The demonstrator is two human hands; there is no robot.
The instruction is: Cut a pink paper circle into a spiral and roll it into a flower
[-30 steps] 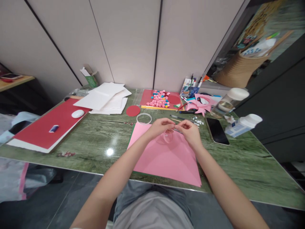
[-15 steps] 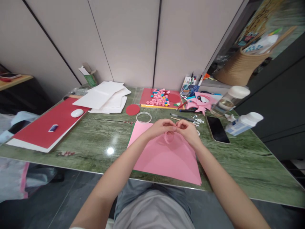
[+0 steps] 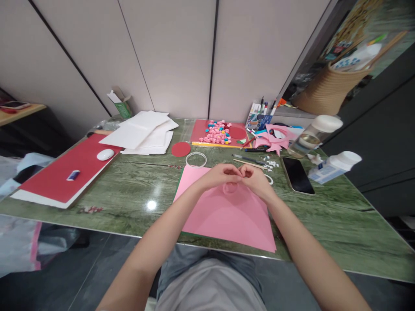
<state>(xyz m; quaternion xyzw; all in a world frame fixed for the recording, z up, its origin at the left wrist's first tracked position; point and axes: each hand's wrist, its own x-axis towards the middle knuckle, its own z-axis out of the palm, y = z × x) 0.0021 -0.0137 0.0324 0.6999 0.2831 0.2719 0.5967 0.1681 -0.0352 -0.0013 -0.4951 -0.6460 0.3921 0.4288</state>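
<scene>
My left hand (image 3: 222, 174) and my right hand (image 3: 256, 179) meet fingertip to fingertip above a large pink paper sheet (image 3: 227, 214) on the green marble table (image 3: 129, 190). Both hands pinch a small curled pink paper strip (image 3: 230, 187), which hangs as a loop just below the fingers. Fingers of both hands are closed on it. A clear tape ring (image 3: 196, 159) lies just beyond the pink sheet's far left corner.
A black phone (image 3: 297, 174) lies to the right, with a white bottle (image 3: 333, 167) and a glass jar (image 3: 313, 134) beyond. Pens (image 3: 249, 160), pink cut-outs (image 3: 271, 140), a red board with small paper pieces (image 3: 218, 133), white sheets (image 3: 144, 131), a red mat (image 3: 65, 166) with a mouse (image 3: 105, 154).
My hands have shifted slightly toward me and lower over the pink sheet. The pink strip, held stretched before, now curls into a small loop under my fingers.
</scene>
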